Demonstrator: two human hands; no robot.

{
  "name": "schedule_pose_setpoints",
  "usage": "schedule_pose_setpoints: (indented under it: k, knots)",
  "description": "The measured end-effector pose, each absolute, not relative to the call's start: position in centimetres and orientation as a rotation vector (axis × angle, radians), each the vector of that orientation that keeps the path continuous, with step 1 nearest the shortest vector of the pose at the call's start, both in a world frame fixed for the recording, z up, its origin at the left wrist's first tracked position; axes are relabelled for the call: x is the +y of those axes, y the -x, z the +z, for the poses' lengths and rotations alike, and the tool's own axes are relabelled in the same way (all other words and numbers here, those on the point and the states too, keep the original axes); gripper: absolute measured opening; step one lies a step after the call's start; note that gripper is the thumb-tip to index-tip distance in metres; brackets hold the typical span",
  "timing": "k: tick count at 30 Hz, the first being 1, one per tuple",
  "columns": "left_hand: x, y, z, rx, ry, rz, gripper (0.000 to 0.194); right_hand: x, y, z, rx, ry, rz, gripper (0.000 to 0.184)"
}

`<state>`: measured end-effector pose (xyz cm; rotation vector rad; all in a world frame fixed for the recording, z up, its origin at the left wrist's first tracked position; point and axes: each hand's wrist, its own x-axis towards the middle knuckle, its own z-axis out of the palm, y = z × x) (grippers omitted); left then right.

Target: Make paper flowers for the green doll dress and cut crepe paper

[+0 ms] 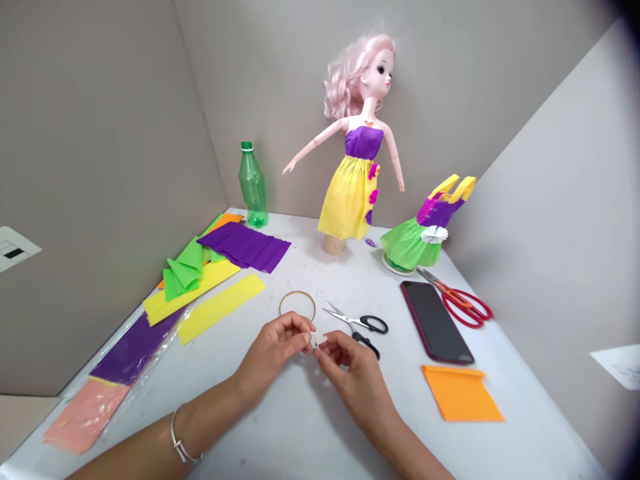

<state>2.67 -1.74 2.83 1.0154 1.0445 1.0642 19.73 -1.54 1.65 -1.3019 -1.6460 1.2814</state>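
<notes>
Your left hand (273, 350) and your right hand (347, 373) are both closed in a small pinch, and together they grasp a small white piece of paper (318, 340). Neither hand is released. The piece stays in the air between your fingertips, at the middle of your body and a little above the white table (295, 433). It looks folded, but your fingers cover much of it, so I cannot tell its exact shape or which way its long axis runs.

The thin gold ring (297, 292) lies flat on the table just beyond your left fingers (300, 340), so your left hand is the nearer one to it, and the white piece is just in front of the ring's right side. The scissors with black handles (350, 319) lie beyond your right hand, and their blades point toward the ring, so this hand is the nearer one to them.

Farther to your right are a dark phone (435, 320) and a sheet of orange paper (463, 393). To your left, yellow crepe paper strips (220, 308) lie well apart from both hands. A silver bangle (183, 443) sits around your left wrist.
</notes>
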Motion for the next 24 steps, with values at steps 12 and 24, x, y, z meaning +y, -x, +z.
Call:
schedule_pose_setpoints:
  k: [12,24]
  knots:
    - [-1.7,-2.8,2.7,1.002,-0.971,1.073,0.009,-0.9,-19.5,2.0,-1.351,1.193,1.585,0.016]
    - [-1.9,-2.9,2.3,0.961,-0.936,1.059,0.01,-0.8,-19.6,2.9,-1.278,1.184,1.644,0.021]
